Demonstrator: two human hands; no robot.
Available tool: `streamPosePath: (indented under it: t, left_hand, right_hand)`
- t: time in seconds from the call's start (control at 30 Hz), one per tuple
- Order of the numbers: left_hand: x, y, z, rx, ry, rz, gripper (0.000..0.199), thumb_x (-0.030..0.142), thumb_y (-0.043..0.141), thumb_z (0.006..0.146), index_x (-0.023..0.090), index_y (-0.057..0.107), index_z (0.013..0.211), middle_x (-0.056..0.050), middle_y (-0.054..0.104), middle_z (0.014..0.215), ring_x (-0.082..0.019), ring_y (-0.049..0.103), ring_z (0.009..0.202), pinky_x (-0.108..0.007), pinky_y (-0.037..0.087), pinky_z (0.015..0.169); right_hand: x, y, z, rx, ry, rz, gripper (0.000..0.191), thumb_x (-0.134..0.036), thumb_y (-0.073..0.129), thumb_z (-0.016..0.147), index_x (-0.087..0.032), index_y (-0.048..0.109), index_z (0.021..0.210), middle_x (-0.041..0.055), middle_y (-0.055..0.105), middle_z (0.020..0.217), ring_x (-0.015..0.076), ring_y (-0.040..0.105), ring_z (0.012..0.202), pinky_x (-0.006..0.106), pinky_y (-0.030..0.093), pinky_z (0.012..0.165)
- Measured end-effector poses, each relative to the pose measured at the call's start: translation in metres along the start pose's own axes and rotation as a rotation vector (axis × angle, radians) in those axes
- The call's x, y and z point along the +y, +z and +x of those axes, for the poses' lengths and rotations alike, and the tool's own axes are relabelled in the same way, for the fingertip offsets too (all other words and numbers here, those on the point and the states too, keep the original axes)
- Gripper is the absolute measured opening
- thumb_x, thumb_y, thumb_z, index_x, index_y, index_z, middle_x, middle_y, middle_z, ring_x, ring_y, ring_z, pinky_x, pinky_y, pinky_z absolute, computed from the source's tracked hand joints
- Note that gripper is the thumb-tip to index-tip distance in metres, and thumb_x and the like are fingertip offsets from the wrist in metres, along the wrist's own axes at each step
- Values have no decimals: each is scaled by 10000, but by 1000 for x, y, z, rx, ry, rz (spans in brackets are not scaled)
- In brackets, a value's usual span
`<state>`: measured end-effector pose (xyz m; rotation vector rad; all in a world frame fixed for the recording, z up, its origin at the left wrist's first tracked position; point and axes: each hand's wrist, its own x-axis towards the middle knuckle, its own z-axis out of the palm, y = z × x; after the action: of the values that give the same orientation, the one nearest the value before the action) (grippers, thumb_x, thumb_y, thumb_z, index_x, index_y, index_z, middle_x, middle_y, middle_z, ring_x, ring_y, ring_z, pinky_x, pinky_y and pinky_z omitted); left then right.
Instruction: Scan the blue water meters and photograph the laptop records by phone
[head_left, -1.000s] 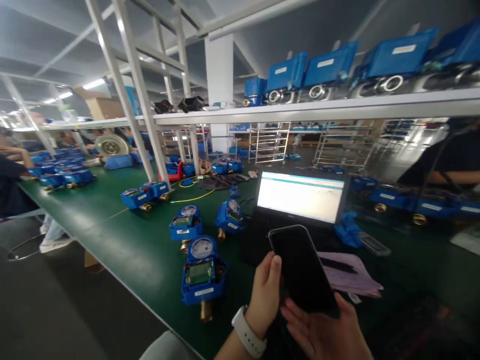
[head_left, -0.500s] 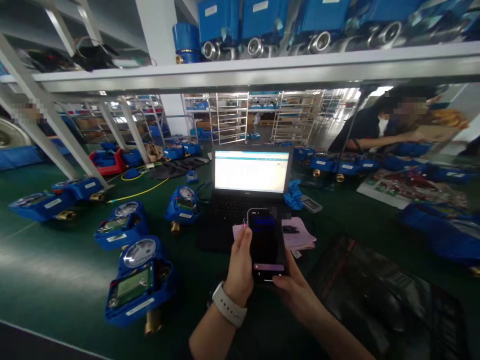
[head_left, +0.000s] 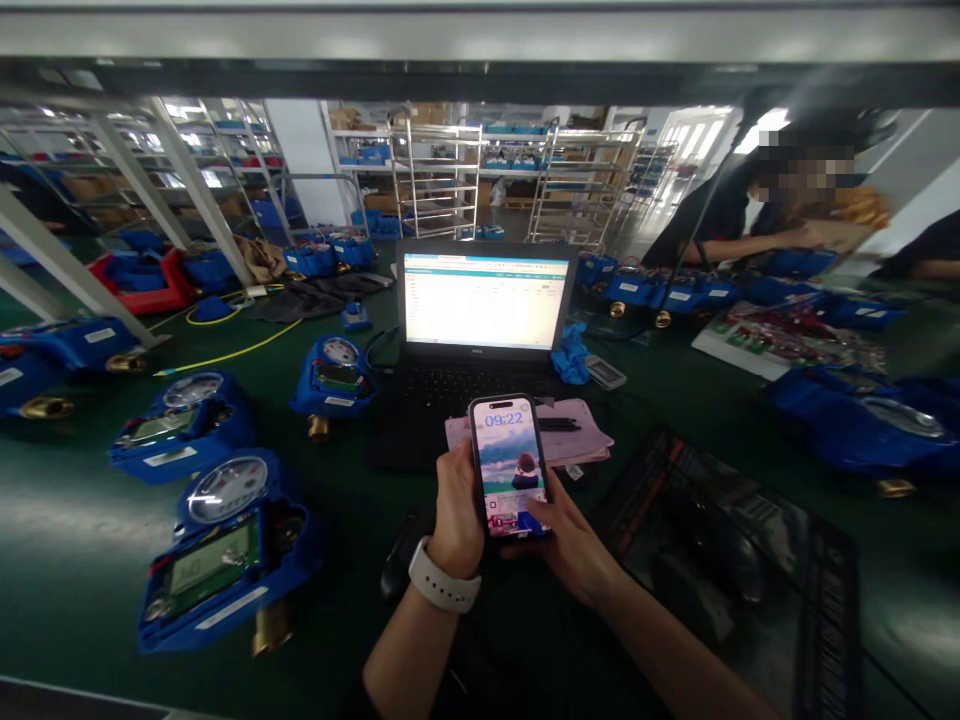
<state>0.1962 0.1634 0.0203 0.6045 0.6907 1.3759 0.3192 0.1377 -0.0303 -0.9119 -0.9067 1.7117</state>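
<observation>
Since the earlier frame our view has dipped, the overhead shelf has slid up to the top edge, and the phone (head_left: 507,466) screen, dark before, now shows a lit lock screen. We hold the phone just in front of the laptop (head_left: 480,345), above the green table (head_left: 75,540). Our left hand (head_left: 457,510), a white watch (head_left: 442,580) on its wrist, has its fingers clamped along the phone's left edge; our right hand (head_left: 574,540) cups the lower right corner, fingers curled beneath. We judge the phone light, rigid, smooth-sided and breakable, best gripped by its long edges. Its screen reads "09:22"; the laptop's text is too small to read. Left of the laptop lie blue meters (head_left: 217,555); right of it, pink papers (head_left: 577,435) and a seated co-worker (head_left: 739,225).
</observation>
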Motion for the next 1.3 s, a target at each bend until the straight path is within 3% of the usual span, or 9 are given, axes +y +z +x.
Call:
streamPosePath:
  t: [0.1, 0.2, 0.4, 0.6, 0.73, 0.9, 1.1, 1.3]
  left_hand:
    - [-1, -1, 0, 2, 3, 5, 451, 508, 546, 740, 104, 584, 938, -89, 681, 844, -269, 635, 819, -355, 506, 755]
    - [-2, -3, -1, -1, 20, -6, 449, 514, 536, 767, 117, 566, 974, -79, 683, 857, -236, 626, 788, -335, 505, 752]
    - [-4, -5, -1, 4, -22, -37, 483, 539, 552, 731, 127, 560, 984, -87, 690, 886, -228, 624, 800, -320, 512, 757]
    - [-4, -7, 0, 5, 3, 4, 463, 511, 546, 741, 115, 577, 980, -84, 679, 872, -231, 618, 807, -307, 497, 734]
    - [-2, -6, -1, 32, -48, 33, 472, 453, 614, 691, 99, 564, 997, -100, 673, 856, -257, 625, 808, -325, 491, 708]
    - [-3, -5, -1, 41, -152, 13, 563, 542, 587, 616, 116, 548, 983, -105, 661, 848, -279, 621, 805, -346, 480, 697]
    - [-3, -7, 0, 66, -145, 61, 456, 482, 604, 615, 109, 611, 876, -72, 637, 849, -198, 566, 795, -268, 424, 693]
    - [-6, -12, 0, 102, -139, 65, 516, 440, 602, 590, 105, 613, 983, -60, 653, 820, -207, 571, 779, -272, 427, 669]
  right_hand:
    - [-3, -2, -3, -52, -9, 41, 644, -349, 785, 717, -314, 493, 1291, 32, 643, 1083, 221, 641, 891, 334, 606, 601]
    - [-3, -2, -5, -129, -33, 15, 749, -283, 835, 658, -312, 458, 1304, 34, 633, 1129, 242, 645, 961, 400, 624, 695]
    - [3, 2, -6, -52, -78, -158, 696, -222, 845, 693, -282, 420, 1242, -5, 639, 1013, 188, 663, 864, 366, 632, 712]
    - [3, 0, -9, -134, -101, -99, 802, -240, 865, 663, -307, 385, 1302, 31, 610, 1163, 229, 654, 994, 370, 630, 748]
    - [1, 0, -8, -129, -57, 37, 710, -253, 780, 680, -315, 418, 1287, 40, 631, 1155, 267, 655, 992, 400, 637, 667]
    - [-3, 3, -7, -21, 20, 112, 641, -250, 687, 666, -312, 482, 1270, 8, 687, 995, 221, 673, 822, 339, 615, 565]
    - [-3, 3, -7, -15, 23, 115, 558, -347, 726, 712, -298, 547, 1238, 23, 700, 987, 228, 678, 816, 322, 607, 544]
    - [-3, 4, -7, -41, 16, 123, 566, -366, 730, 725, -313, 549, 1259, 43, 695, 1071, 246, 678, 872, 379, 625, 607]
